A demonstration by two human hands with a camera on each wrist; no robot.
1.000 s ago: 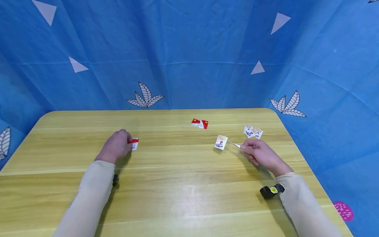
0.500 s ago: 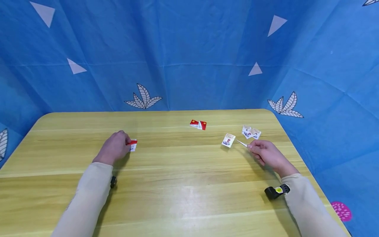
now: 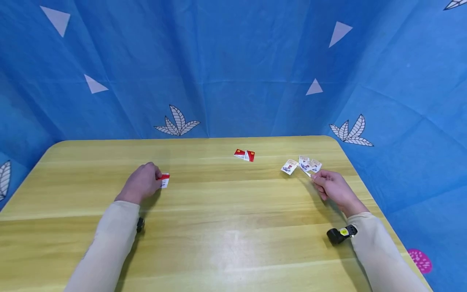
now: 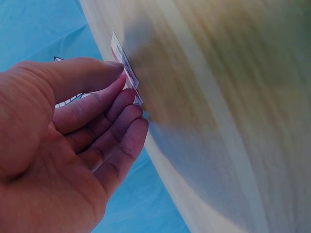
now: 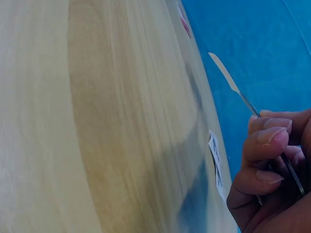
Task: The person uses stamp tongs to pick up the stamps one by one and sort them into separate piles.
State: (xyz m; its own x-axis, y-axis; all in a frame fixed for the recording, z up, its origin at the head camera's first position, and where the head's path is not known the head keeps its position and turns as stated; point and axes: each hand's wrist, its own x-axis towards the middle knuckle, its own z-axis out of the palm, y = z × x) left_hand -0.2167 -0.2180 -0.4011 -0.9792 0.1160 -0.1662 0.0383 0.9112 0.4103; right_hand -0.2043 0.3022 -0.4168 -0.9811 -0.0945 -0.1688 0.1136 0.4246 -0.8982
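Observation:
On the left of the wooden table, my left hand [image 3: 142, 182] pinches a small red and white card [image 3: 165, 181] between thumb and fingertips. In the left wrist view this card [image 4: 125, 63] shows at a slant close to the tabletop. My right hand [image 3: 333, 190] grips slim metal tweezers [image 3: 305, 172], whose tips point away to the left. At those tips is a small pale printed card [image 3: 289, 166], held over the table beside a cluster of similar pale cards [image 3: 308, 164]. From the right wrist, the tweezers [image 5: 249, 103] run between curled fingers, and their card [image 5: 224, 73] shows nearly edge-on.
Two small red and white cards, a left one [image 3: 239, 153] and a right one [image 3: 249, 156], overlap near the back middle of the wooden table [image 3: 219, 227]. A blue patterned curtain [image 3: 237, 69] stands behind the table's back edge and along both sides.
My right hand has moved to the right and slightly away, bringing the tweezers and pale card up next to the cluster. The left hand keeps its place with the red and white card.

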